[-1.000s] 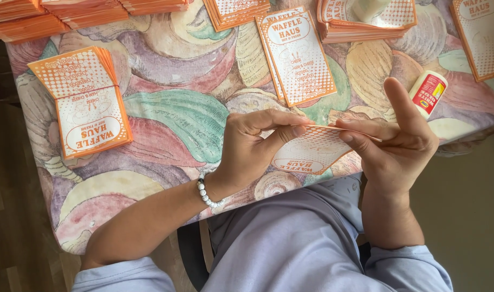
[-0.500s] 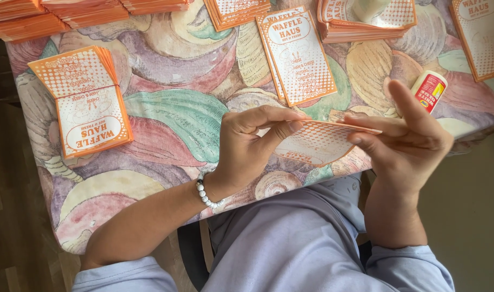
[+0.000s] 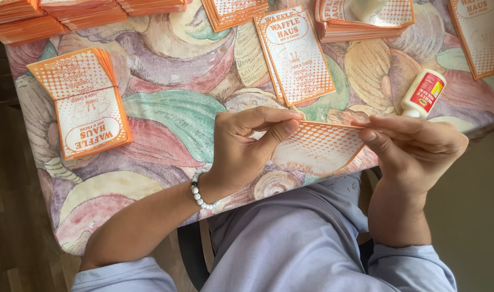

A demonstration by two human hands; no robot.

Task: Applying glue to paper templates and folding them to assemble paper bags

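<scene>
The left hand (image 3: 241, 146) pinches the left end of a folded orange-and-white paper sleeve (image 3: 317, 147), thumb under and forefinger over its upper edge, fingers closed together on the paper; the right hand (image 3: 414, 148) pinches the right end the same way, its fingers pressed together along the top edge; the sleeve hangs between the two hands, just above the near edge of the table, its dotted face toward the camera and its lower edge curved. A white bead bracelet (image 3: 201, 196) circles the left wrist. The tablecloth (image 3: 171, 108), printed with large pastel shells, covers the table; a white glue bottle with a red label (image 3: 424, 93) lies tilted just beyond the right hand, apart from it. A stack of printed sleeves (image 3: 85, 103) sits well to the left of the left hand; another flat sleeve pile (image 3: 294, 54) lies beyond the held one; further orange stacks (image 3: 52, 13) line the far edge, and a pile of curved sleeves (image 3: 366, 19) sits at the far right with a pale object on top, too cropped to identify.
</scene>
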